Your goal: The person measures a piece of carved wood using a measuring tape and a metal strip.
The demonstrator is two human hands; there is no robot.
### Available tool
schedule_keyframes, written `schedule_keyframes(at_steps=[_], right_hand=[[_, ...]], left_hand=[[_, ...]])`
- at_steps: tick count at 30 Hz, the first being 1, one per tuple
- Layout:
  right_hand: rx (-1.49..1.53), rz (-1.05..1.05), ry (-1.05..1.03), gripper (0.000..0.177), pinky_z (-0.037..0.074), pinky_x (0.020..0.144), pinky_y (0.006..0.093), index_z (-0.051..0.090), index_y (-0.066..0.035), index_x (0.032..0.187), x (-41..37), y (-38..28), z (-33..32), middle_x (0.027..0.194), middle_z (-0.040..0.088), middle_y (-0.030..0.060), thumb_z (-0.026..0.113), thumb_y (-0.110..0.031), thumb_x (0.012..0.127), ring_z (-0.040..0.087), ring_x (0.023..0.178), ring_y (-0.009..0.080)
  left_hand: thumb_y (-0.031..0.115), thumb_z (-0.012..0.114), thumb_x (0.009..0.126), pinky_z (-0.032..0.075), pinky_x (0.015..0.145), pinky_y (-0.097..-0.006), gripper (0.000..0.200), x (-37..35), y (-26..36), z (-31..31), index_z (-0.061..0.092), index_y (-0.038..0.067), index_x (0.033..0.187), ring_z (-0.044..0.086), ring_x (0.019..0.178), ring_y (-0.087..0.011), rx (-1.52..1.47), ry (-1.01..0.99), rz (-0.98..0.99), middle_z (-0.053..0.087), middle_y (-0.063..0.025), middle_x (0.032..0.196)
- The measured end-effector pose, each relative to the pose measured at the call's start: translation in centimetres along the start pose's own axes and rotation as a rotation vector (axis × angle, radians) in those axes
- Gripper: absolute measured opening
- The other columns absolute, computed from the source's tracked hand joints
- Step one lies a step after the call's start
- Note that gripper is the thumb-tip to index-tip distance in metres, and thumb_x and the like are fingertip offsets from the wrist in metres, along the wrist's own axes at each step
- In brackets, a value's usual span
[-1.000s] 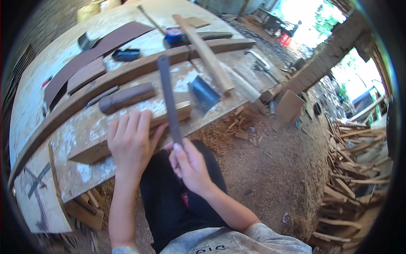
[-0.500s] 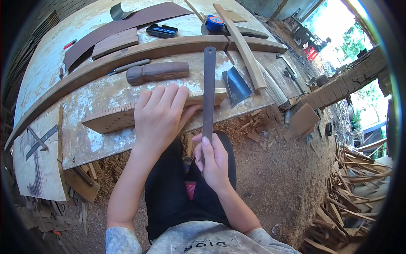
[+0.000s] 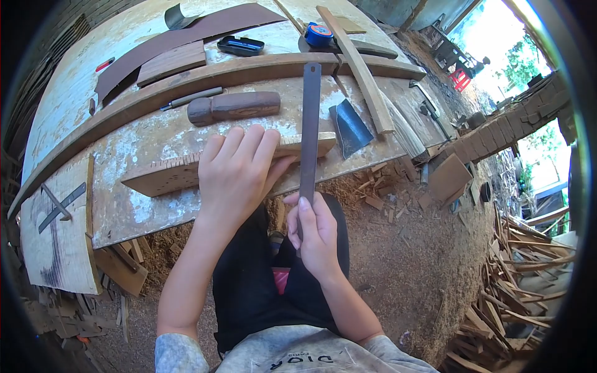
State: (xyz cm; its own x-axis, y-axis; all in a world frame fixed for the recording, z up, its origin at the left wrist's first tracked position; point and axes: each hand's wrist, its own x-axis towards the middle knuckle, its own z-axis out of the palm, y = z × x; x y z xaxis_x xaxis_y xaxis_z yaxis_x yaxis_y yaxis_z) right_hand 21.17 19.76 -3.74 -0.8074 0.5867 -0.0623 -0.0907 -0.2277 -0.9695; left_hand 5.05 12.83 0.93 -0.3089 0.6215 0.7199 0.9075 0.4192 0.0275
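My left hand is closed over the top edge of a wooden board, holding it at the front edge of the workbench. Small notches run along the board's upper edge, and dark holes dot its near face. In my right hand is a long, flat, dark metal blade with a hole at its far end, pointing away from me. The blade crosses in front of the board's right end in this view. Just beyond my left hand lies a carved dark wooden block, and a curved dark metal sheet rests right of the blade.
A long curved wooden strip spans the workbench. Behind it are a black tray, a blue tape measure and brown sandpaper. A pen lies nearby. Wood scraps are heaped at right.
The blade has slid slightly forward, away from me, in my right hand's hold. My left hand stays on the board. The whole view has shifted a little.
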Motion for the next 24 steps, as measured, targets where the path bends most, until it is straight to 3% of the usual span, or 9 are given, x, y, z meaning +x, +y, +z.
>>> schedule_keyframes(at_steps=[24], right_hand=[[0.028,0.05,-0.037,0.027,0.036,0.053,0.0208,0.059,-0.004,0.121,-1.2,-0.1,-0.6,0.07,0.046,-0.0031,0.043,-0.025,0.114,0.041,0.059,0.0036]], left_hand=[[0.034,0.085,0.079,0.043,0.079,-0.0372,0.04,0.3,0.9,-0.5,0.065,0.009,0.103,0.062,0.09,-0.0231,0.035,-0.028,0.01,0.064,-0.0036,0.093]])
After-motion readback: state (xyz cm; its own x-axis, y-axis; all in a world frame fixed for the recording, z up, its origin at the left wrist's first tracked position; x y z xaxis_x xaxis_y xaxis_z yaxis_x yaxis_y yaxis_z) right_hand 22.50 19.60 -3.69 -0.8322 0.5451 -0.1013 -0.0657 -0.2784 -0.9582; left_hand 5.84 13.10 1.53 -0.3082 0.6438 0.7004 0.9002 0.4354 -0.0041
